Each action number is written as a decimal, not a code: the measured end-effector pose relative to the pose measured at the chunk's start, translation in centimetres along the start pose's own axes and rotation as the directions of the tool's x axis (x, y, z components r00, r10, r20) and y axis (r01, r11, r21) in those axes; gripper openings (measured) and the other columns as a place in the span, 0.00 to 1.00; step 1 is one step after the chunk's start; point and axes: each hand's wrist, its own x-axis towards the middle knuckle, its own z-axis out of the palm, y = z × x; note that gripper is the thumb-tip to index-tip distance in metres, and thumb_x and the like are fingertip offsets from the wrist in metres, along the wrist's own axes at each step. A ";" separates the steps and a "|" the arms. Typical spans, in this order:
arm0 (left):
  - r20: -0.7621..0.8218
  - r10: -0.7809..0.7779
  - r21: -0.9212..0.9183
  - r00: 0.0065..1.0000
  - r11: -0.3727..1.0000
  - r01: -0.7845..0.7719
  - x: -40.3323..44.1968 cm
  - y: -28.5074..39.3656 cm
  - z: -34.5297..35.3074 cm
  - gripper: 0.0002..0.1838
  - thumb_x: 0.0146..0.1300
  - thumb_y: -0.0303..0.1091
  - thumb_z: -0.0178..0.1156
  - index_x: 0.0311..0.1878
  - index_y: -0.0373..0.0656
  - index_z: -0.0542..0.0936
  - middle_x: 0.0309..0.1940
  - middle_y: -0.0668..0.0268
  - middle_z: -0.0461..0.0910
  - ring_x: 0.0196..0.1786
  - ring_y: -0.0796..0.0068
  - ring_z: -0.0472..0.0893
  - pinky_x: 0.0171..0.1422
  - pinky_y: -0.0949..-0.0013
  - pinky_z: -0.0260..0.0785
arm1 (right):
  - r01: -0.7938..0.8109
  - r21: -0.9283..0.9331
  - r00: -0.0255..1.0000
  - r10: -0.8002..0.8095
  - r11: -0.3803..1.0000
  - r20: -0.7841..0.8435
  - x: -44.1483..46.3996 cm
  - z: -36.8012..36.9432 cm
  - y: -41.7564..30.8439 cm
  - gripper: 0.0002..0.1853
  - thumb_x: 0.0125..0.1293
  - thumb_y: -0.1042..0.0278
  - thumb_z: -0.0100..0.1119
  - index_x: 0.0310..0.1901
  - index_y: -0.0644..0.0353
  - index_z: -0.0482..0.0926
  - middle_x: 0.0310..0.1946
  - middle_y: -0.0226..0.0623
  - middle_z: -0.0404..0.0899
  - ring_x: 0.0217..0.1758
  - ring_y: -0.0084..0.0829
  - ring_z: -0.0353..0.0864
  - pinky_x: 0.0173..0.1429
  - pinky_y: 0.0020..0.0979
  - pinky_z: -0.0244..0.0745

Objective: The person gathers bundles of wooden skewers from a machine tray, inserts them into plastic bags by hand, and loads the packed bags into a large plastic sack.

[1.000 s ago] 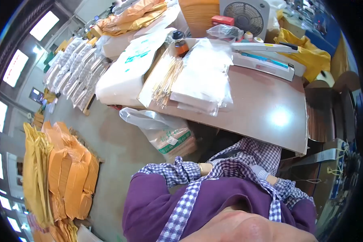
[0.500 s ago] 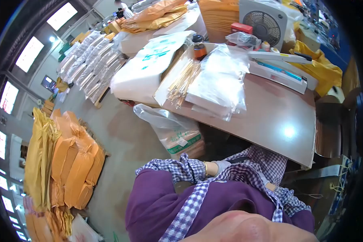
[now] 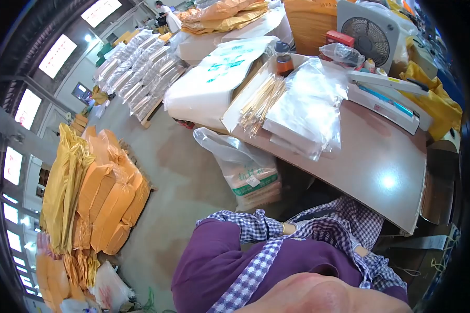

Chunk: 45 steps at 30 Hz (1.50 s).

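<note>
My left hand (image 3: 299, 225), in a pale glove, is low at my lap, partly behind the folds of a blue-and-white checked apron (image 3: 326, 228). Across from it, my right hand (image 3: 354, 243) is also gloved and mostly covered by the apron cloth. The fingers of both hands are hidden, so whether they grip the cloth does not show. A clear plastic bag with green print (image 3: 257, 180) stands on the floor beyond my left forearm. In front of me is a brown-topped table (image 3: 371, 148).
On the table lie thin wooden sticks (image 3: 261, 107), clear plastic bags (image 3: 313, 107) and a long bag sealer (image 3: 384, 107). A box fan (image 3: 368, 39) stands behind. Orange wrapped bundles (image 3: 109, 195) are piled at left. A person in white (image 3: 168, 18) is far back.
The view has swung a little, so the surroundings sit further right in the picture. Both hands stay at my lap in the apron cloth.
</note>
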 end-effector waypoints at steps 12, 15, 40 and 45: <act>0.154 0.127 -0.599 0.980 0.800 -0.009 2.9 -10.0 -5.5 0.20 0.68 0.32 0.33 0.56 0.39 0.70 0.54 0.67 0.73 0.55 0.72 0.69 0.64 0.75 0.55 | -0.070 0.125 0.995 0.060 0.990 0.080 4.8 6.3 12.2 0.20 0.66 0.64 0.36 0.57 0.61 0.67 0.57 0.45 0.67 0.57 0.34 0.67 0.61 0.24 0.59; 0.116 0.148 -0.603 0.982 0.797 -0.049 1.2 -8.2 -3.1 0.19 0.68 0.32 0.33 0.55 0.39 0.70 0.54 0.66 0.73 0.54 0.71 0.69 0.63 0.74 0.56 | 0.060 0.132 0.998 -0.059 0.989 -0.007 2.7 4.9 9.5 0.21 0.65 0.63 0.38 0.56 0.61 0.67 0.54 0.49 0.69 0.56 0.39 0.68 0.59 0.29 0.61; 0.758 -0.646 0.298 -0.094 0.214 0.930 -1.6 -12.5 10.3 0.18 0.66 0.35 0.38 0.52 0.38 0.72 0.51 0.61 0.73 0.52 0.68 0.71 0.62 0.71 0.58 | -0.673 0.733 -0.739 0.145 -0.098 -0.658 -35.3 6.5 5.7 0.37 0.52 0.47 0.56 0.58 0.64 0.63 0.63 0.49 0.54 0.67 0.44 0.52 0.67 0.39 0.51; 0.771 -0.632 0.338 -0.082 0.296 0.893 2.2 -9.1 11.1 0.17 0.66 0.35 0.39 0.51 0.38 0.72 0.50 0.60 0.74 0.52 0.67 0.71 0.61 0.70 0.58 | -0.648 0.741 -0.738 0.388 -0.179 -0.552 -34.9 10.4 10.2 0.40 0.53 0.44 0.53 0.61 0.65 0.58 0.67 0.47 0.46 0.70 0.43 0.44 0.70 0.39 0.41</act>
